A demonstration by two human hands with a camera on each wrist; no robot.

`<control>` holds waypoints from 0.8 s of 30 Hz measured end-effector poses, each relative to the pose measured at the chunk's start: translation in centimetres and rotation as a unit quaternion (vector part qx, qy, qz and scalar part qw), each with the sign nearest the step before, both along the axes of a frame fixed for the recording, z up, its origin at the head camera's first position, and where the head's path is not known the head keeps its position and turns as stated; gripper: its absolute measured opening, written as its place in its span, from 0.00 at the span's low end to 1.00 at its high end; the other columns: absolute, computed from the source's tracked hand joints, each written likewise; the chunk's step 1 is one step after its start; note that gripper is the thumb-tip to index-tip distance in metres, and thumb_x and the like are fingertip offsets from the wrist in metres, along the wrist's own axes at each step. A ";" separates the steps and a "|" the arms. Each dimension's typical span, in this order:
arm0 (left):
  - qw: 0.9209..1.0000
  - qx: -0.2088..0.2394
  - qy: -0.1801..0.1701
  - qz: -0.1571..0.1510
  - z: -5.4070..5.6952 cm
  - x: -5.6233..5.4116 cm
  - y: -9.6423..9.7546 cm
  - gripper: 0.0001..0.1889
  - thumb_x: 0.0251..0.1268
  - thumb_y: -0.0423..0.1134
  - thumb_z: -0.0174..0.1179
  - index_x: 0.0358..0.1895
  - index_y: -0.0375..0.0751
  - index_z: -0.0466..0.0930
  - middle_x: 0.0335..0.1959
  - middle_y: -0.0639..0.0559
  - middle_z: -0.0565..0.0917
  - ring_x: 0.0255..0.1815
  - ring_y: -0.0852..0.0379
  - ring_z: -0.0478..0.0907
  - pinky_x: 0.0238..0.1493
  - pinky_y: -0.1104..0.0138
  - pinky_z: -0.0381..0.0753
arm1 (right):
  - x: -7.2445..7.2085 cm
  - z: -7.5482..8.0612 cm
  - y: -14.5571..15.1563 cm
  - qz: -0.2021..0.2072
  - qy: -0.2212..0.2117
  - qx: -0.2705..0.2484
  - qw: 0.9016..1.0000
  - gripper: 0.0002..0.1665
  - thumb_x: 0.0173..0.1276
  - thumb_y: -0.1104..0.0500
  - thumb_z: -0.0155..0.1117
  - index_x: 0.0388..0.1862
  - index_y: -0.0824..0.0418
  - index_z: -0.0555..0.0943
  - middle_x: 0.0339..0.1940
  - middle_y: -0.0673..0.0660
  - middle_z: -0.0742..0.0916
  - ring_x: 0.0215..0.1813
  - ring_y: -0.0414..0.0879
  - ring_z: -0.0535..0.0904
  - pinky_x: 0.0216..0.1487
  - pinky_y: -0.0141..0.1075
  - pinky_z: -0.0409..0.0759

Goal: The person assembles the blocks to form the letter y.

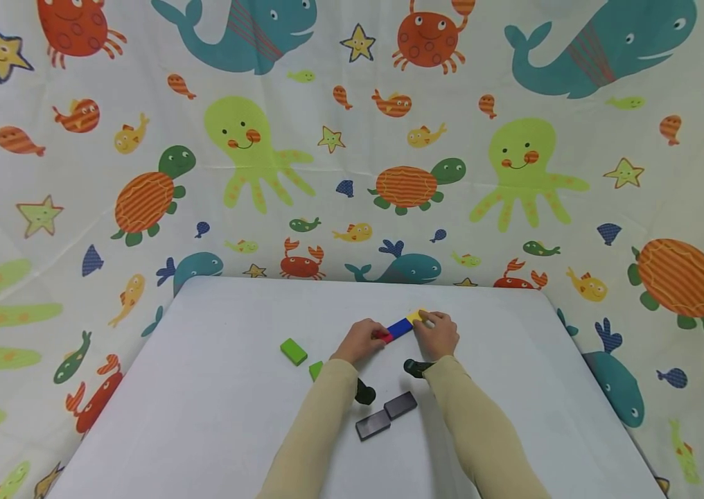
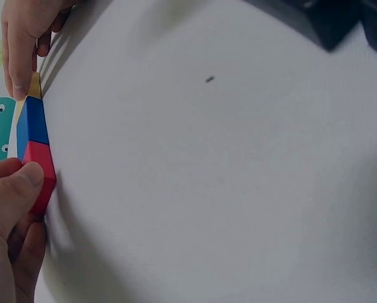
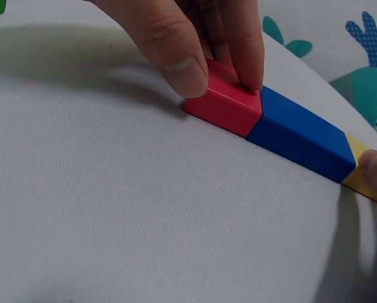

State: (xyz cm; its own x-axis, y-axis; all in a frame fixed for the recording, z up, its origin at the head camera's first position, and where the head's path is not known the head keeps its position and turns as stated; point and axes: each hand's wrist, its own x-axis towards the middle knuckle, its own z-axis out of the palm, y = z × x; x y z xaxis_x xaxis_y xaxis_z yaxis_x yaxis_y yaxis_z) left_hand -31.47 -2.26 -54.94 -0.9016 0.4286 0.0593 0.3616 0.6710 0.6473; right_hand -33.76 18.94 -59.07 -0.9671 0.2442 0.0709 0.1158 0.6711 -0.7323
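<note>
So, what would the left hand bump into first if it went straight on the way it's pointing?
Probably the blue block: the left hand holds the red block, which sits end to end with the blue one. The hand's exact aim is a bit hard to tell, though.

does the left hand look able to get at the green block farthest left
Probably yes: the stretch of table between the left hand and that green block looks bare, and nothing covers the block. It would likely have to let go of the red block first, which it pinches.
</note>
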 end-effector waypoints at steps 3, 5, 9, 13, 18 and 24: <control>1.000 -0.002 0.003 -0.004 0.1 0.1 0.0 0.11 0.62 0.33 0.66 0.48 0.39 0.86 0.42 0.47 0.82 0.44 0.53 0.77 0.53 0.61 0.77 | 0.0 0.1 0.0 0.000 0.000 0.002 1.000 0.27 0.66 0.44 0.64 0.60 0.55 0.82 0.62 0.65 0.77 0.64 0.65 0.66 0.63 0.62 0.59; 1.000 -0.001 0.005 -0.006 0.2 0.2 0.0 0.11 0.62 0.33 0.66 0.48 0.39 0.86 0.42 0.47 0.83 0.44 0.53 0.77 0.53 0.61 0.77 | 0.0 0.1 0.0 0.000 -0.001 0.001 1.000 0.27 0.66 0.44 0.64 0.60 0.55 0.82 0.62 0.65 0.76 0.64 0.65 0.66 0.63 0.63 0.60; 1.000 0.004 0.007 -0.004 0.2 0.2 0.0 0.12 0.62 0.32 0.66 0.48 0.38 0.85 0.42 0.47 0.82 0.44 0.53 0.76 0.52 0.60 0.77 | 0.0 0.1 -0.1 -0.002 0.003 -0.006 1.000 0.28 0.65 0.44 0.63 0.59 0.56 0.82 0.63 0.65 0.76 0.65 0.65 0.65 0.63 0.63 0.59; 1.000 0.006 0.004 0.002 0.2 0.2 0.0 0.12 0.62 0.32 0.66 0.49 0.38 0.85 0.42 0.47 0.82 0.44 0.53 0.76 0.53 0.60 0.77 | 0.0 0.2 -0.1 -0.002 0.003 -0.001 1.000 0.28 0.66 0.43 0.63 0.60 0.56 0.82 0.63 0.65 0.76 0.66 0.65 0.65 0.62 0.63 0.59; 1.000 0.007 -0.002 -0.002 0.2 0.1 0.0 0.13 0.62 0.33 0.66 0.50 0.38 0.84 0.41 0.47 0.82 0.43 0.53 0.76 0.52 0.61 0.77 | 0.3 0.5 -0.2 -0.010 0.006 -0.011 1.000 0.28 0.67 0.45 0.64 0.61 0.57 0.81 0.64 0.66 0.75 0.67 0.66 0.64 0.63 0.63 0.59; 1.000 -0.006 -0.018 0.016 0.4 0.1 -2.9 0.16 0.67 0.37 0.62 0.56 0.38 0.81 0.48 0.44 0.81 0.50 0.50 0.76 0.57 0.57 0.76 | 1.3 1.5 -1.2 -0.008 0.036 -0.067 0.997 0.28 0.69 0.50 0.64 0.63 0.63 0.78 0.65 0.68 0.73 0.67 0.64 0.65 0.67 0.58 0.62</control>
State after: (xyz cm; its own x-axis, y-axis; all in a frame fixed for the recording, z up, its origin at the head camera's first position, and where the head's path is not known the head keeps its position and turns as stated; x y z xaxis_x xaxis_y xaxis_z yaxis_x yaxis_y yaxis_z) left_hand -31.38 -5.15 -54.56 -0.9163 0.3998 0.0228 0.3169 0.6891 0.6517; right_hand -32.49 17.79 -57.60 -0.9569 0.2708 0.1049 0.0696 0.5644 -0.8225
